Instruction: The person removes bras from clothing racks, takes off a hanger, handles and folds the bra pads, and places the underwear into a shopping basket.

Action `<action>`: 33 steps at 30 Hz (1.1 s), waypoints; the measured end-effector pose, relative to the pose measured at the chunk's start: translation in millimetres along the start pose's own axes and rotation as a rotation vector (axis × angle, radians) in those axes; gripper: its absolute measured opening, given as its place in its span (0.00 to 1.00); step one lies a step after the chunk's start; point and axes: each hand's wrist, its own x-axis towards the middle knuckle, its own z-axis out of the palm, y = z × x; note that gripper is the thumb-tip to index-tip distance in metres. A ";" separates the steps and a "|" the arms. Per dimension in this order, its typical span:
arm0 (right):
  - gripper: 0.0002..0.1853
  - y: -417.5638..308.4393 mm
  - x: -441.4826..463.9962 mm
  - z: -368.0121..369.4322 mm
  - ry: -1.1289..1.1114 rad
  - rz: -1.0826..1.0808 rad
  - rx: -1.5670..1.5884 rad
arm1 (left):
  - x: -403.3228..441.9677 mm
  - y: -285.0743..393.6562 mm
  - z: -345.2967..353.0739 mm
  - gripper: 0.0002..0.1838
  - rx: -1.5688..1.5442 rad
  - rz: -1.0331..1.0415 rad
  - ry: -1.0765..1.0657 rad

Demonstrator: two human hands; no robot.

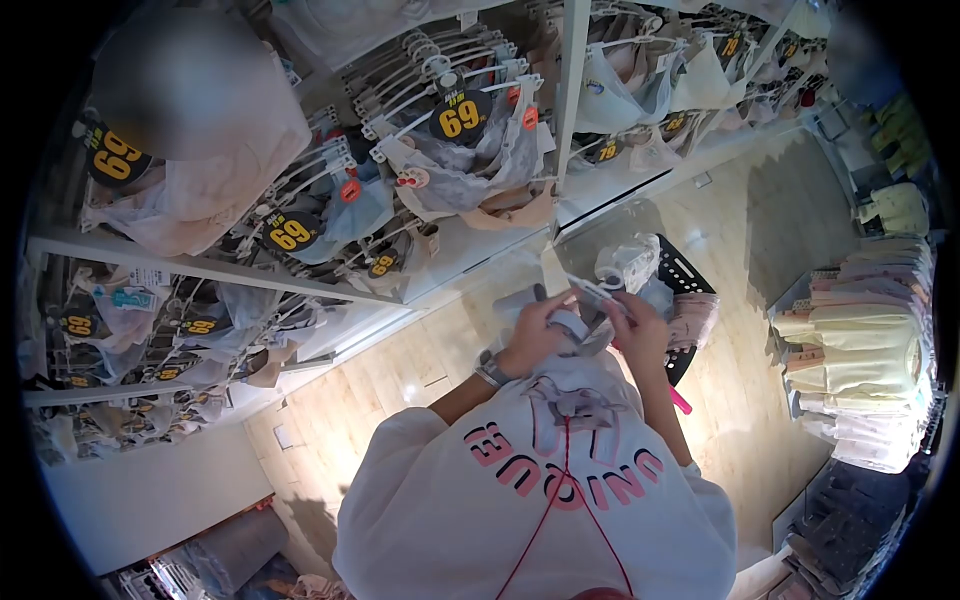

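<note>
The left hand (538,328) curls round a soft pale grey-white garment (572,324); the right hand (642,328) pinches a thin white plastic hanger (592,287) just beside it — both before the chest. Beyond the right hand — a black perforated plastic basket (684,272).

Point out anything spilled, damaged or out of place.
Nothing stands out: bras and tops hang in rows, and no spill shows on the floor. The items at the left hand and right hand are too unclear to judge.
</note>
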 end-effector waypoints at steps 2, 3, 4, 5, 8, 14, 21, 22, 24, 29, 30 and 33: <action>0.13 10.9 3.2 -14.5 0.066 0.102 -0.057 | 6.8 2.4 -22.1 0.21 -0.038 -0.024 0.106; 0.13 16.1 5.2 -22.4 0.100 0.152 -0.084 | 8.3 13.5 -35.8 0.20 -0.119 -0.018 0.157; 0.13 21.0 6.9 -29.8 0.197 0.182 0.029 | 8.1 23.5 -50.6 0.20 -0.200 -0.011 0.208; 0.13 25.4 8.1 -37.8 0.293 0.211 0.142 | 6.1 23.5 -64.0 0.19 -0.183 0.012 0.295; 0.13 10.4 19.7 -77.5 0.330 0.338 0.174 | -2.4 41.3 -94.0 0.17 -0.261 0.008 0.446; 0.09 -31.0 80.3 -96.8 0.156 0.058 0.242 | -11.8 62.3 -112.0 0.13 0.156 0.159 0.432; 0.08 -149.8 204.1 -126.5 0.141 -0.819 -0.085 | -31.2 68.9 -137.6 0.12 0.435 0.212 0.629; 0.08 -170.9 224.2 -130.6 0.225 -1.009 -0.151 | -36.1 67.9 -140.7 0.13 0.402 0.218 0.683; 0.10 -193.9 260.7 -126.4 0.085 -0.783 0.004 | -48.7 64.5 -145.5 0.15 0.329 0.222 0.786; 0.11 -258.5 341.4 -113.6 0.183 -0.978 -0.082 | -92.1 42.8 -148.7 0.16 0.179 0.147 0.973; 0.11 -266.2 354.9 -108.4 0.240 -1.000 -0.082 | -101.0 38.8 -146.9 0.16 0.178 0.124 1.007; 0.12 -293.6 373.8 -99.8 0.385 -1.027 -0.105 | -124.8 42.8 -139.5 0.15 0.148 -0.012 1.054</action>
